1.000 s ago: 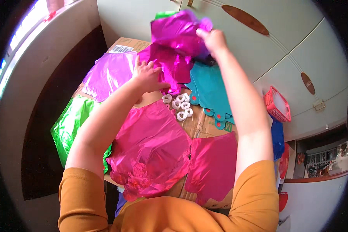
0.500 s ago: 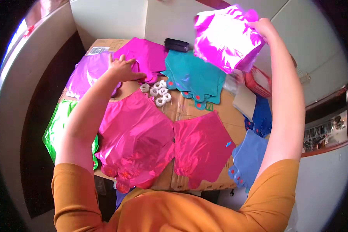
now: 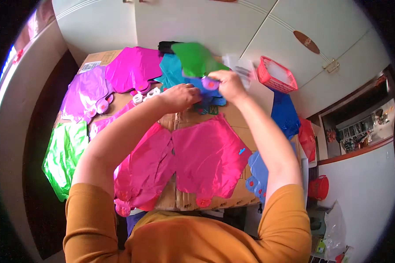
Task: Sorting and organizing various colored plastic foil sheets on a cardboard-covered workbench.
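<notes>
My right hand (image 3: 231,85) is closed on the tabbed end of some flat foil balloons. A green foil balloon (image 3: 195,59), smeared by motion, stands out above it, and a purple tab (image 3: 210,83) with a red dot shows at the fingers. Close beside it is my left hand (image 3: 180,97), fingers curled in next to blurred blue foil; what they grip is hidden. Both hands are over a stack of teal foil balloons (image 3: 170,70). White ribbon rolls (image 3: 152,92) lie by my left wrist, partly covered by my forearm.
Cardboard (image 3: 166,200) covers the table. Around lie magenta (image 3: 134,68), lilac (image 3: 83,94), bright green (image 3: 66,153), pink (image 3: 210,158) and light blue foil balloons (image 3: 256,175). A red basket (image 3: 276,76) stands at the back right, near dark blue foil (image 3: 285,114). White cabinets (image 3: 197,24) rise behind.
My right hand has come down from the upper right to the middle; the shiny purple-pink foil it held up is no longer seen there. My left hand has moved right and its spread fingers have curled.
</notes>
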Demonstrator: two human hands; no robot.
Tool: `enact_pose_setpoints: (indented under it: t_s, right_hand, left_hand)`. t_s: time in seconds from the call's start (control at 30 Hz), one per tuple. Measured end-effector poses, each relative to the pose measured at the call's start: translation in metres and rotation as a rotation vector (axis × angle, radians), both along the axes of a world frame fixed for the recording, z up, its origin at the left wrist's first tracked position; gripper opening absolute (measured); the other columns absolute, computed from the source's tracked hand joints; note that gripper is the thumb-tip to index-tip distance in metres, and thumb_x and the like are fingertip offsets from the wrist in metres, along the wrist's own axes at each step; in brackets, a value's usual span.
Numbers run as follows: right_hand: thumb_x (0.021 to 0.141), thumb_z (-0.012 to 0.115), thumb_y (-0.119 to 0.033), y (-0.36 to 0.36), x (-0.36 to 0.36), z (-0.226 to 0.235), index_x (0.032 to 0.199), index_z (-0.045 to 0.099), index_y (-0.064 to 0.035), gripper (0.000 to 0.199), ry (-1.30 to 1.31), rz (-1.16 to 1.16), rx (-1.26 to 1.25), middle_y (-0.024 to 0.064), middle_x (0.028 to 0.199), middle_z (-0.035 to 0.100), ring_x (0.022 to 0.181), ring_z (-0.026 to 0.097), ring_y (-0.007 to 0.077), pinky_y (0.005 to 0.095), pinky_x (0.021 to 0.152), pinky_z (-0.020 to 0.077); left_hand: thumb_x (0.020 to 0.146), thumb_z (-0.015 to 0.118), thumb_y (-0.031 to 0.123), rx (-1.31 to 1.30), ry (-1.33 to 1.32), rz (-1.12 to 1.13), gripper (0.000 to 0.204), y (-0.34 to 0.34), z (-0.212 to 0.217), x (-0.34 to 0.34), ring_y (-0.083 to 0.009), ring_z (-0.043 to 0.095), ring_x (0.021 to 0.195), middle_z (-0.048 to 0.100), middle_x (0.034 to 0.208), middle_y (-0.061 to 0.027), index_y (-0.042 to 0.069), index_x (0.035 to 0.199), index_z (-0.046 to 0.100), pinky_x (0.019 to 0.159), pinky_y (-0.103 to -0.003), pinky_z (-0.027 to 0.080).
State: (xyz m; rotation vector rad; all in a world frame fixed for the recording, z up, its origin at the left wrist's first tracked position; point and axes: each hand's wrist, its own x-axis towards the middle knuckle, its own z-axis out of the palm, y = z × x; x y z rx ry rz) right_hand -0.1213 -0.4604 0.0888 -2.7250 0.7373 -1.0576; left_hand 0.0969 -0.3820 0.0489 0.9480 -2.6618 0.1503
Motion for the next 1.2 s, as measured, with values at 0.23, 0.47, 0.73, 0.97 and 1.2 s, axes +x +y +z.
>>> enact_pose_setpoints:
  t_s: [0.23, 0.47, 0.73, 0.97, 1.2]
  right_hand:
    - [0.082, 0.069, -0.015, 0.006, 0.0, -0.021, 0.092, 0.072, -0.009, 0.013, -0.175, -0.124, 0.183, 0.0126, 0.085, 0.071, 0.077, 0.068, 0.0241, 0.0346, 0.066, 0.0521]
    - [0.08, 0.066, -0.006, 0.0, -0.001, 0.008, 0.097, 0.072, -0.0065, 0.017, -0.009, -0.036, 0.145, 0.0135, 0.088, 0.071, 0.078, 0.07, 0.0201, 0.0308, 0.069, 0.0522]
    - [0.081, 0.07, -0.006, -0.007, -0.012, -0.022, 0.102, 0.07, -0.0037, 0.021, 0.122, 0.023, 0.478, 0.0082, 0.091, 0.073, 0.084, 0.068, 0.014, 0.0283, 0.077, 0.0519]
    - [0.081, 0.075, -0.009, -0.011, -0.004, -0.014, 0.119, 0.062, -0.0015, 0.041, 0.081, 0.118, 0.834, 0.0074, 0.111, 0.068, 0.099, 0.063, 0.0114, 0.0285, 0.086, 0.051]
    - [0.071, 0.079, -0.01, 0.01, 0.002, -0.007, 0.116, 0.062, -0.0018, 0.049, 0.095, 0.048, 0.433, 0.01, 0.108, 0.068, 0.101, 0.064, 0.0196, 0.0326, 0.086, 0.0504]
  left_hand:
    - [0.08, 0.064, 0.012, 0.173, 0.388, -0.007, 0.016, -0.007, -0.001, -0.001, -0.0291, 0.064, 0.084, 0.065, 0.082, -0.0108, 0.003, 0.092, 0.07, 0.074, -0.04, 0.052]
    - [0.084, 0.069, 0.015, 0.339, 0.534, 0.135, 0.014, -0.016, 0.001, 0.0, -0.025, 0.065, 0.074, 0.068, 0.08, -0.0122, 0.002, 0.087, 0.072, 0.07, -0.037, 0.052]
    - [0.078, 0.075, 0.012, 0.689, 0.601, 0.437, 0.016, -0.014, 0.035, -0.02, -0.0077, 0.058, 0.07, 0.069, 0.075, -0.0032, -0.002, 0.086, 0.072, 0.065, -0.028, 0.049]
    - [0.081, 0.072, 0.013, 0.871, 0.822, 0.269, 0.022, -0.044, 0.004, 0.001, -0.0075, 0.058, 0.077, 0.07, 0.087, -0.0003, 0.0, 0.099, 0.07, 0.07, -0.03, 0.05]
    - [0.075, 0.069, 0.008, 0.348, 0.55, 0.357, 0.02, -0.03, 0.027, -0.02, -0.0234, 0.065, 0.077, 0.068, 0.084, -0.01, 0.002, 0.094, 0.067, 0.073, -0.037, 0.052]
